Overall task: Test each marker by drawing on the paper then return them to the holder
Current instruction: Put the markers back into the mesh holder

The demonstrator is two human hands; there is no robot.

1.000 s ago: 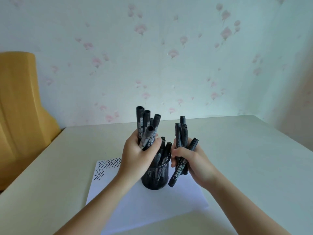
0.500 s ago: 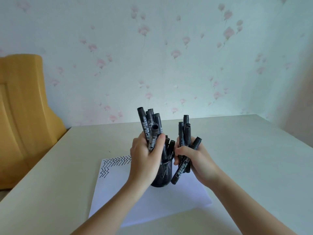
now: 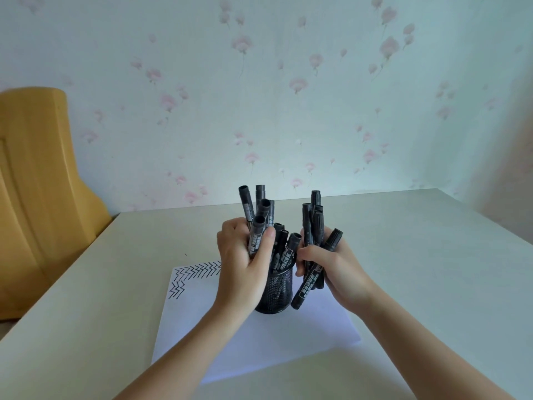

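I am looking at a pale floral wall rising behind a cream tabletop, with a yellow wooden piece of furniture standing at the left edge. A white sheet of paper is lying flat on the tabletop, and rows of black zigzag marks are filling its far left corner. A black mesh holder is standing upright on the paper, between the two wrists, with a few markers sticking out of it.

The left hand is closing around a bundle of black markers just above and to the left of the holder's rim, caps pointing up, thumb pressing one barrel against the rest. The right hand is gripping a second bundle just to the right of the holder; one marker in it is slanting down and out of line with the others.

I am judging these markers to be light, stiff, smooth plastic, so a loose fist will be letting them slide against each other. Taking hold at mid-barrel, where the printed labels sit, is looking safest, and the slanted one is looking the likeliest to slip. The holder is looking light and easy to tip, so markers should be going in straight down.
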